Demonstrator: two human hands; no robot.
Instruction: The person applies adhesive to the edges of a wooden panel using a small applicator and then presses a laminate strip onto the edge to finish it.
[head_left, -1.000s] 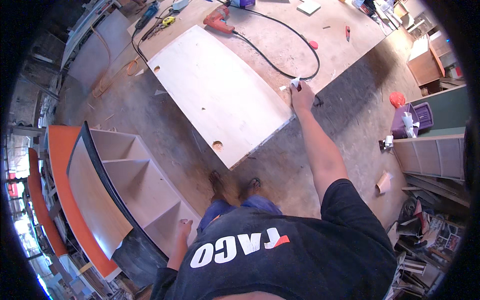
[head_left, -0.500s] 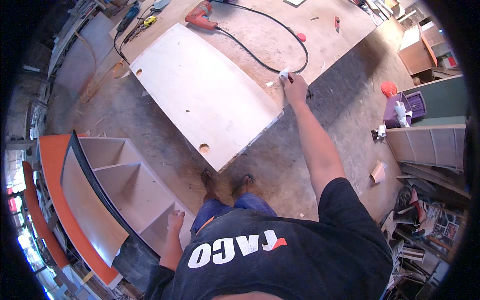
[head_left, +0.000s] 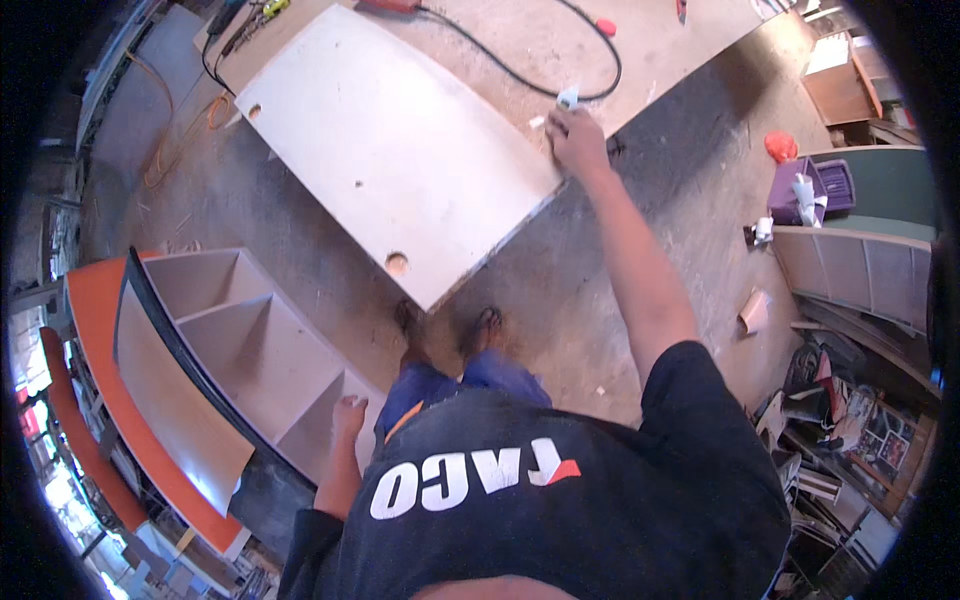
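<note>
A white wooden panel (head_left: 400,140) with round holes near two corners lies on the worktable (head_left: 690,45), overhanging its near edge. My right hand (head_left: 577,143) reaches to the panel's right corner, its fingers apart and slightly bent. Just beyond the fingertips sits a small crumpled white scrap (head_left: 568,97), apart from the hand. A tiny white piece (head_left: 537,122) lies to its left. My left hand (head_left: 348,412) hangs low beside an open white cabinet (head_left: 250,340), fingers curled in; whatever they may hold is hidden.
A black cord (head_left: 480,62) loops over the table from a red power tool (head_left: 392,4), mostly cut off. A red round cap (head_left: 606,28) lies near the cord. Orange-edged boards (head_left: 95,320) stand at left. Purple crates (head_left: 790,200) and piled scrap (head_left: 850,430) are at right.
My right hand has let go of the white scrap and drawn back toward the panel's corner. The view has tilted, so the table sits higher. My left hand stays low.
</note>
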